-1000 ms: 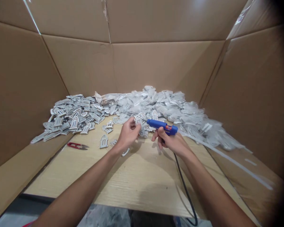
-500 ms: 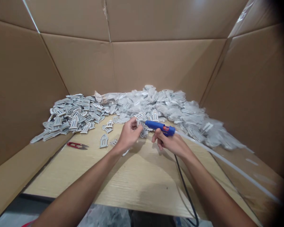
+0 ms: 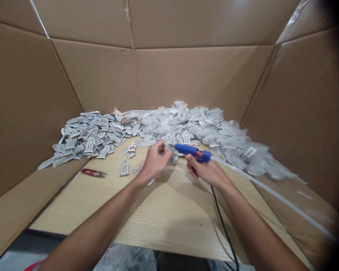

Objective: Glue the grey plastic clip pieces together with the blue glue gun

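Observation:
My right hand [image 3: 207,172] grips a blue glue gun [image 3: 192,152] with an orange trigger. Its nozzle points left at a small grey arch-shaped piece [image 3: 166,147] pinched in my left hand [image 3: 154,161]. The nozzle tip touches or nearly touches that piece. A black cord [image 3: 223,226] runs from the gun toward me, and a long white glue stick [image 3: 271,194] trails from its back to the right. Both hands hover just above the wooden table [image 3: 164,214], in front of the heaps of parts.
A heap of loose grey arch pieces [image 3: 90,137] lies at the back left, bagged ones [image 3: 214,131] at the back right. Red thread snips [image 3: 92,172] and a single arch piece [image 3: 124,168] lie left of my hands. Cardboard walls [image 3: 186,75] enclose the table.
My hands have stayed close together, drifting slightly up and right; the gun's nozzle moved in closer to the piece in my left hand.

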A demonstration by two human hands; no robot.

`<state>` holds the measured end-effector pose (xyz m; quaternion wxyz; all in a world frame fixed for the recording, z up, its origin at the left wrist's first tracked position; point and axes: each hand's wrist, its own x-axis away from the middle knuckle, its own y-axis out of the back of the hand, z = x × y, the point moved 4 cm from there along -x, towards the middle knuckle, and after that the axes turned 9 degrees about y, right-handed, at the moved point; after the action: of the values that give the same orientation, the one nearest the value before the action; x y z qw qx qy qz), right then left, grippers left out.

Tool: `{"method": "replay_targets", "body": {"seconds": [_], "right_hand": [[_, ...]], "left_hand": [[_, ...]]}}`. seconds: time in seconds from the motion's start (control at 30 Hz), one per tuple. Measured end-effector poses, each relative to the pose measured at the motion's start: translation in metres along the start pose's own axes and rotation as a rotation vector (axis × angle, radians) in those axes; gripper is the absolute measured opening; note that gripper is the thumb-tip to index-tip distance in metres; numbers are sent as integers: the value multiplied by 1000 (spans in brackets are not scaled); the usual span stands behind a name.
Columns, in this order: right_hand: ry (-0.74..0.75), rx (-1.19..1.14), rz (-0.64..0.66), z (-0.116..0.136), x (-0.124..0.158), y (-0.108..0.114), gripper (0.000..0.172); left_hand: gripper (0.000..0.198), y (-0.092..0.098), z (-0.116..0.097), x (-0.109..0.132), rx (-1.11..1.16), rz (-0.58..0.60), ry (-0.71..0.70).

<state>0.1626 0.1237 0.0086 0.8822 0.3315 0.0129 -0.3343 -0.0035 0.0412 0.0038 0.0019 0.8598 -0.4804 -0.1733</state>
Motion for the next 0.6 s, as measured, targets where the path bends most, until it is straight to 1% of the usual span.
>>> {"method": "replay_targets", "body": {"seconds": [0.17,0.27,0.4,0.5,0.6], "right_hand": [[-14,98,-5,1,0,1,77],[-22,157,-19,-2,0,3,76],[-23,178,-55,-2,0,4,69],[-5,129,-80,1,1,3,61],[91,53,-63,7,1,-1,53]], "left_hand": [[9,-1,1,-1,-17,6,-7],[9,-1,1,-1,-22,5,-7],[9,-1,2,-1,-2,20,1],[10,-1,2,-1,4,20,13],[13,0,3,-2,24,32,24]]}}
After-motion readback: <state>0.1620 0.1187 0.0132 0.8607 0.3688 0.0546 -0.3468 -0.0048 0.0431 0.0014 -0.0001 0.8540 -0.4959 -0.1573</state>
